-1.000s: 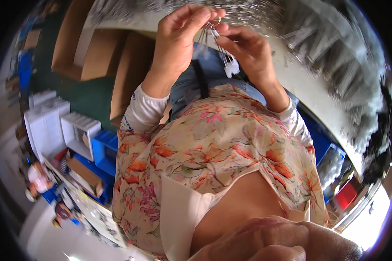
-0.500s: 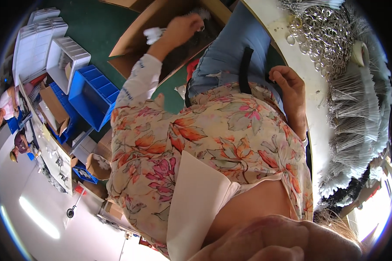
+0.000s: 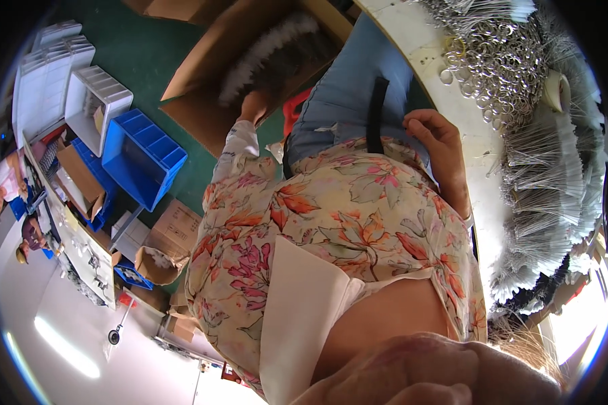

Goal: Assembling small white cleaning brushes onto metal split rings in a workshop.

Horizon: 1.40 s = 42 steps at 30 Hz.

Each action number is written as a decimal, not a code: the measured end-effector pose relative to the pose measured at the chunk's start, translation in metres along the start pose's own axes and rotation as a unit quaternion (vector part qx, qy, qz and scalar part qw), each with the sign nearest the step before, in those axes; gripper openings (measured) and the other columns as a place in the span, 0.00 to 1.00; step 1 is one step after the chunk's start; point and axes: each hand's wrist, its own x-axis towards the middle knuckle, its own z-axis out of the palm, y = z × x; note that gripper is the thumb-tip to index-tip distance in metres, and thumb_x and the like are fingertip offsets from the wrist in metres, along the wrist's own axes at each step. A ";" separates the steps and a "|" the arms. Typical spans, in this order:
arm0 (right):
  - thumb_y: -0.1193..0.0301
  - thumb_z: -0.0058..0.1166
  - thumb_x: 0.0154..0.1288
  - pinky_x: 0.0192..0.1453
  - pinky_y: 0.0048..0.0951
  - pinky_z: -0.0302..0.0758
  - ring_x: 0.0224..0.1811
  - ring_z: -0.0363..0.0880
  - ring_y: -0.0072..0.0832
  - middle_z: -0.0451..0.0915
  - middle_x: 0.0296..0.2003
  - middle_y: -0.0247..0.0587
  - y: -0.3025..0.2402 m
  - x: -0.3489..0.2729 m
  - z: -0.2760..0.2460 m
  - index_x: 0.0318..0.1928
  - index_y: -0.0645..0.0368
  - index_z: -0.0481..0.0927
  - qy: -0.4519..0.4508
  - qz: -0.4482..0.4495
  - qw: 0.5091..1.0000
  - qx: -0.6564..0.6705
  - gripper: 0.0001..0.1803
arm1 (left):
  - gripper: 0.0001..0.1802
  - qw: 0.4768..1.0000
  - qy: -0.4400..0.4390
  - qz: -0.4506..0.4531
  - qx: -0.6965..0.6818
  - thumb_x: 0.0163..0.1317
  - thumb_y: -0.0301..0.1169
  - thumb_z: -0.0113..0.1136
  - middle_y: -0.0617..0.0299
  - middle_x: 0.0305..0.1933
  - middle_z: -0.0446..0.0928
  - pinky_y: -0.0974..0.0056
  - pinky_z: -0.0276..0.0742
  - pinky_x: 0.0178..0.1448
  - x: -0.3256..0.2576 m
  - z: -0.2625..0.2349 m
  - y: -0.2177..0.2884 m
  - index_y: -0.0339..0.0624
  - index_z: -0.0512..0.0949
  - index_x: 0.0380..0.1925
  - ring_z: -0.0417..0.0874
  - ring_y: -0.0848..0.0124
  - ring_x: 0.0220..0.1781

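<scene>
My left hand [image 3: 254, 106] reaches down into an open cardboard box [image 3: 194, 111] at the far left of my lap. Its fingers are hidden by the dark inside of the box. Beside that hand lies a row of white-tufted brushes [image 3: 267, 50]. My right hand [image 3: 442, 140] hovers by the table edge over my right thigh. Its fingers are curled in toward the thumb, and whatever may be between the tips is too small to make out. On the table to its right is a heap of metal rings [image 3: 496, 64], with bundles of thin wire brushes [image 3: 540, 169] nearer me.
A pale table [image 3: 476, 155] curves along my right side, with a tape roll [image 3: 556, 92] on it. On the left stand a blue crate [image 3: 138, 155], white crates [image 3: 94, 101] and a carton [image 3: 172, 226]. Two people sit at a bench further left.
My left hand has come back toward me and lower in the box, baring the row of white tufts. My right hand has shifted slightly left, its fingers still curled.
</scene>
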 end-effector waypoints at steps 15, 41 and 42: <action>0.78 0.54 0.61 0.38 0.19 0.74 0.34 0.76 0.18 0.78 0.33 0.34 -0.116 -0.075 -0.096 0.39 0.64 0.79 0.065 -0.238 0.969 -0.010 0.06 | 0.12 0.773 0.393 0.419 -0.269 0.66 0.29 0.51 0.59 0.45 0.78 0.71 0.70 0.53 0.025 -0.577 0.342 0.32 0.76 0.43 0.78 0.74 0.46; 0.51 0.58 0.42 0.38 0.35 0.77 0.31 0.81 0.37 0.82 0.27 0.46 -0.177 0.040 -0.388 0.29 0.60 0.84 0.429 -0.034 0.814 -0.389 0.23 | 0.12 0.791 0.442 0.398 -0.144 0.60 0.40 0.54 0.59 0.29 0.80 0.60 0.75 0.34 0.219 -0.641 0.459 0.44 0.78 0.32 0.82 0.64 0.30; 0.53 0.60 0.44 0.33 0.33 0.76 0.25 0.79 0.33 0.81 0.25 0.44 -0.172 0.035 -0.405 0.31 0.58 0.84 0.453 -0.053 0.829 -0.324 0.21 | 0.13 0.791 0.349 0.408 -0.293 0.61 0.40 0.54 0.61 0.26 0.79 0.65 0.73 0.30 0.202 -0.631 0.489 0.42 0.78 0.31 0.80 0.70 0.28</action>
